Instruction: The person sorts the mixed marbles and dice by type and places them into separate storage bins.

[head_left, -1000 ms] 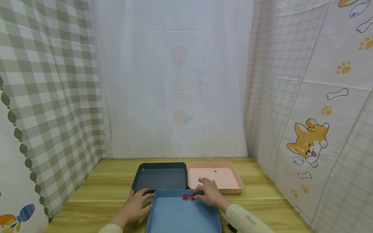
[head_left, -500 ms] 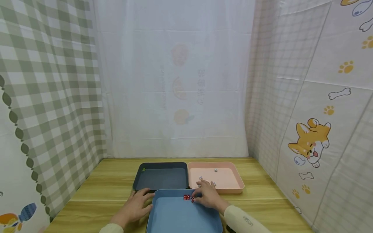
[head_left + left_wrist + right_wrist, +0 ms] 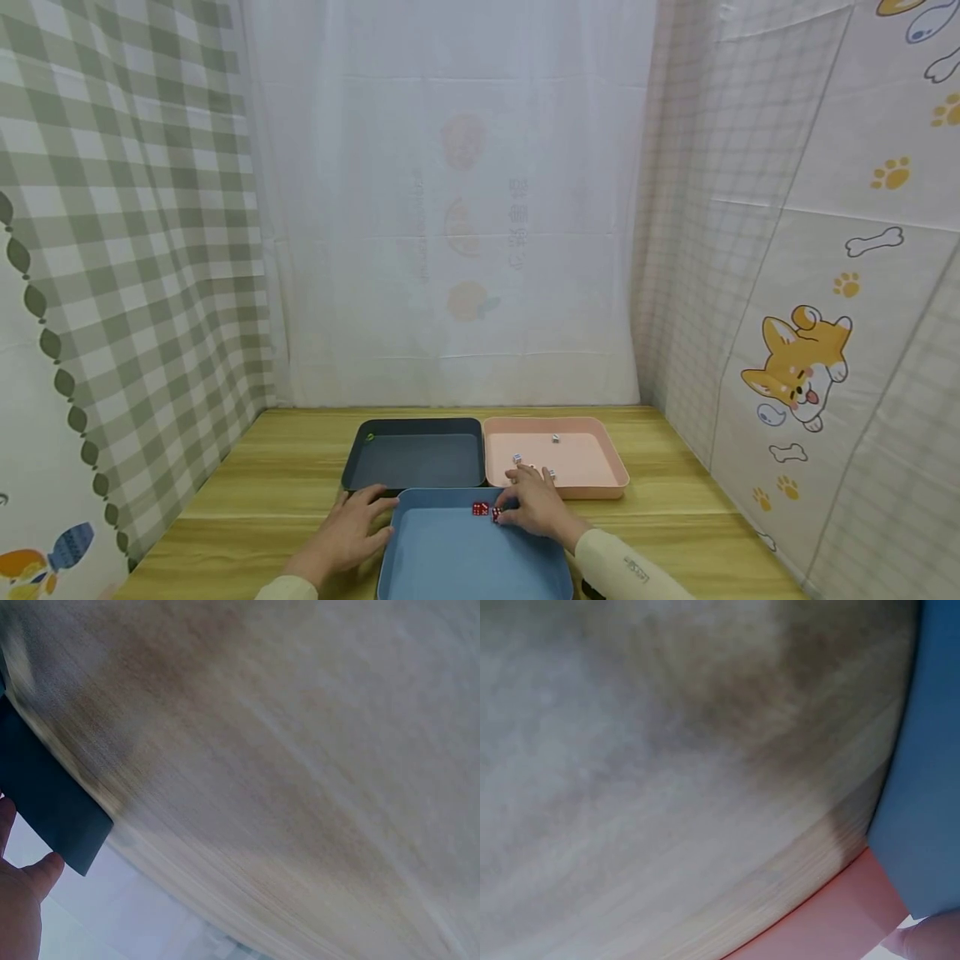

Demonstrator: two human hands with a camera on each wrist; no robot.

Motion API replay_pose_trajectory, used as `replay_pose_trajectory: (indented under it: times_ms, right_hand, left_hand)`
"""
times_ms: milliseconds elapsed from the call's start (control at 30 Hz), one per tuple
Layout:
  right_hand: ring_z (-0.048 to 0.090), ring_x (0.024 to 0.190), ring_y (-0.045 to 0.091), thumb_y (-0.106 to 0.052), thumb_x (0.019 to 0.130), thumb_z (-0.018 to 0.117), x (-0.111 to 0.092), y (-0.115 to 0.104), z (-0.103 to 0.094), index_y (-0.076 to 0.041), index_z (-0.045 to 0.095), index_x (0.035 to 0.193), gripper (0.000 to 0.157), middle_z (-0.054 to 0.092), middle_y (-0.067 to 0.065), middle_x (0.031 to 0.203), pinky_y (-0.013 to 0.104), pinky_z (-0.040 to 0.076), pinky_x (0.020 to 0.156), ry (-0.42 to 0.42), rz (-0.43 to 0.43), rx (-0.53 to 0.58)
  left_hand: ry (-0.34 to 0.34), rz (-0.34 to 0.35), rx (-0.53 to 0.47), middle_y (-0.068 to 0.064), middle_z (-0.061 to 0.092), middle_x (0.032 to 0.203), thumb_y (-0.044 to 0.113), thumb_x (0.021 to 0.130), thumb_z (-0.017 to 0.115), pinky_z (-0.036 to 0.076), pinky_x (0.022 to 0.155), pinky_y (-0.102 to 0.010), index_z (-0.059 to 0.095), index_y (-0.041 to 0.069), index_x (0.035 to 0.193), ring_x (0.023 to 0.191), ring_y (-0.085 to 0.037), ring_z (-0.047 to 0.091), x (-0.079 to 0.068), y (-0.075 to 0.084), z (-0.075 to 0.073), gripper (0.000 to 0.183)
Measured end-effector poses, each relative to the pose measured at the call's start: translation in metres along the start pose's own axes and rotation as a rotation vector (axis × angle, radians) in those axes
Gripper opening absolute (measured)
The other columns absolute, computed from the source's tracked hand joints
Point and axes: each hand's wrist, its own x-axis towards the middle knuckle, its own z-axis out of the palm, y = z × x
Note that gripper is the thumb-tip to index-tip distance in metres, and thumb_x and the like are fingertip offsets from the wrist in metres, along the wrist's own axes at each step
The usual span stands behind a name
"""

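Blue tray [image 3: 472, 562]: open from above, near half passable | left hand [image 3: 348, 533] bars left rim | right hand [image 3: 538, 505], pinching red die [image 3: 496, 515], bars far right corner | other red dice [image 3: 480, 508] just beside | beyond: dark tray [image 3: 423, 462], pink tray [image 3: 588, 458] walls

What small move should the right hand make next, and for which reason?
Probably the right hand should gently slide the dark red die left, towards the two red dice. Its thumb and forefinger are already at this die, which sits slightly apart, while the other two lie together in the blue tray.
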Motion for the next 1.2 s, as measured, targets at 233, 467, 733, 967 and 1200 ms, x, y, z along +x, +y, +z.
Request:
replay_pose_trajectory:
  times_ms: [233,467,733,967,1200]
  right_hand:
    - [0.040,0.134,0.045,-0.026,0.077,0.085,0.003,0.000,-0.008,-0.023,0.075,0.079,0.010,0.058,0.020,0.131,0.076,0.014,0.105,0.046,0.010,0.065]
    - [0.043,0.130,0.046,-0.022,0.080,0.083,0.008,0.003,-0.020,-0.018,0.077,0.083,0.008,0.058,0.023,0.131,0.076,0.014,0.105,0.093,0.029,0.127]
    - [0.045,0.128,0.046,-0.022,0.082,0.081,0.011,0.017,-0.034,-0.022,0.077,0.081,0.004,0.057,0.022,0.133,0.074,0.013,0.107,0.149,0.110,0.134]
    - [0.048,0.126,0.046,-0.020,0.083,0.081,0.013,0.032,-0.049,-0.020,0.078,0.086,0.004,0.059,0.021,0.131,0.076,0.017,0.104,0.185,0.159,0.069]
    - [0.048,0.127,0.043,-0.020,0.086,0.077,0.008,0.052,-0.060,-0.018,0.078,0.091,0.005,0.059,0.020,0.131,0.074,0.021,0.104,0.201,0.247,0.012]
  left_hand:
    - [0.005,-0.003,0.006,-0.020,0.050,0.139,0.033,0.096,0.064,0.024,0.100,-0.078,0.062,0.011,0.133,0.129,-0.043,0.046,0.000,0.001,0.000,0.044]
    - [0.004,-0.005,0.007,-0.019,0.050,0.140,0.033,0.096,0.064,0.022,0.100,-0.078,0.062,0.011,0.133,0.130,-0.042,0.046,0.000,-0.002,0.002,0.044]
    - [-0.006,-0.001,-0.003,-0.020,0.049,0.140,0.033,0.096,0.063,0.022,0.100,-0.078,0.062,0.010,0.133,0.130,-0.043,0.045,-0.001,0.001,-0.002,0.044]
    - [-0.013,0.000,-0.011,-0.021,0.049,0.140,0.033,0.096,0.063,0.023,0.100,-0.078,0.061,0.010,0.134,0.130,-0.045,0.044,-0.001,0.001,-0.003,0.044]
    - [-0.017,0.002,-0.002,-0.021,0.049,0.140,0.033,0.096,0.064,0.023,0.100,-0.078,0.061,0.010,0.134,0.130,-0.045,0.044,0.000,0.001,-0.003,0.044]
